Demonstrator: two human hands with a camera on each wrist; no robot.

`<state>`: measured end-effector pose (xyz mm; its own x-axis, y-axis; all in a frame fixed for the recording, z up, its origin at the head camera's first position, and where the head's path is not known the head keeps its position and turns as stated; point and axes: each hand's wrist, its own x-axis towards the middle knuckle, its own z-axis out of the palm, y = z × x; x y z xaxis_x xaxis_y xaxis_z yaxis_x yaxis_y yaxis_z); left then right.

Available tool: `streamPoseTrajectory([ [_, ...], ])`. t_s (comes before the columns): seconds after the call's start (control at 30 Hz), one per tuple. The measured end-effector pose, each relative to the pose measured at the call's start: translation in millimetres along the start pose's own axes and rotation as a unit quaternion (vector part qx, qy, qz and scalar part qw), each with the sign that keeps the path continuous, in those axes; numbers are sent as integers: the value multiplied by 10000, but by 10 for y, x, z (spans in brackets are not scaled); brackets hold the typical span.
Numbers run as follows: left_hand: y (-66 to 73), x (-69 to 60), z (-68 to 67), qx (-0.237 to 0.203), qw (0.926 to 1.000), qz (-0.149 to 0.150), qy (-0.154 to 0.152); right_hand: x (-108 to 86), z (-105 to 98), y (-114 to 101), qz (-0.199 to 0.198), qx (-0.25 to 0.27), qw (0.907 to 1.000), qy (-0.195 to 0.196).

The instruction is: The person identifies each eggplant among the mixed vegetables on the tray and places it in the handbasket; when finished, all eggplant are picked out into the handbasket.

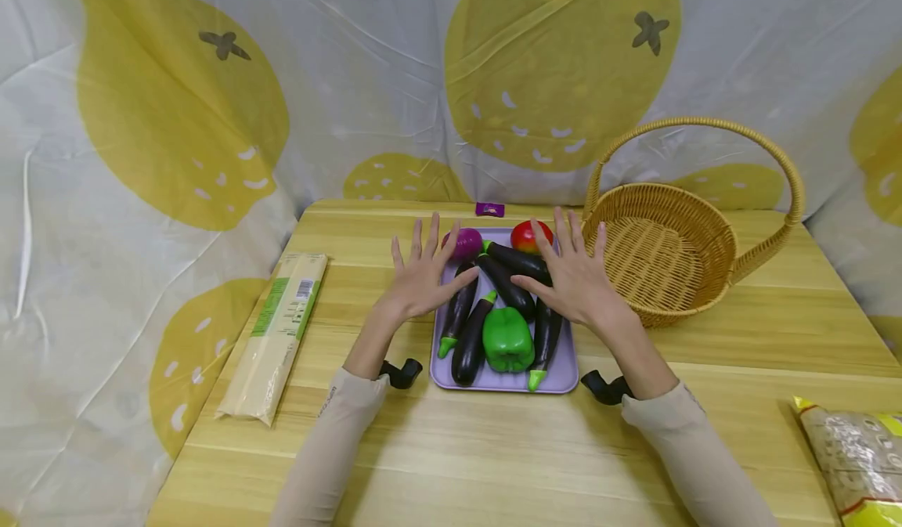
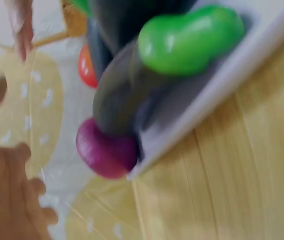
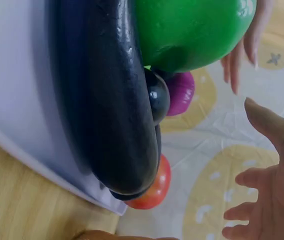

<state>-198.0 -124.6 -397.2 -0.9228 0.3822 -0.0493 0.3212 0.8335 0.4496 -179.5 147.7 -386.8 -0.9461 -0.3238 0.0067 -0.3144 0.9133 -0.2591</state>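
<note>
Both hands hover over a lilac tray (image 1: 503, 387) in the head view, fingers spread and holding nothing. My left hand (image 1: 420, 283) is above the tray's left edge, my right hand (image 1: 574, 278) above its right side. On the tray lie several dark eggplants (image 1: 468, 351) with green stems, a green bell pepper (image 1: 508, 341), a purple onion-like vegetable (image 1: 465, 243) and a red tomato-like one (image 1: 530, 237). In the left wrist view the purple piece (image 2: 107, 150) sits at a tray corner. A large eggplant (image 3: 117, 100) fills the middle of the right wrist view.
A wicker basket (image 1: 655, 190) with a tall handle stands right of the tray. At the left lies a long pale packet (image 1: 275, 339). A yellow-edged bag (image 1: 856, 456) is at the lower right, and a small purple wrapper (image 1: 489, 209) lies behind the tray.
</note>
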Motion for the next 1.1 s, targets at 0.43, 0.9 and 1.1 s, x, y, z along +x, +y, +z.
streamPoseTrajectory([
  [0.43,-606,-130,-97,-1035,9772,350,-1821,-168,-102,67,-27,112,9999,53],
  [0.9,-657,-54,23,-431,9743,-229,-2198,-372,-199,118,-242,358,9991,-28],
  [1.1,-654,-20,35,-288,9719,-387,-2304,-522,-284,121,-471,1135,9924,-4],
])
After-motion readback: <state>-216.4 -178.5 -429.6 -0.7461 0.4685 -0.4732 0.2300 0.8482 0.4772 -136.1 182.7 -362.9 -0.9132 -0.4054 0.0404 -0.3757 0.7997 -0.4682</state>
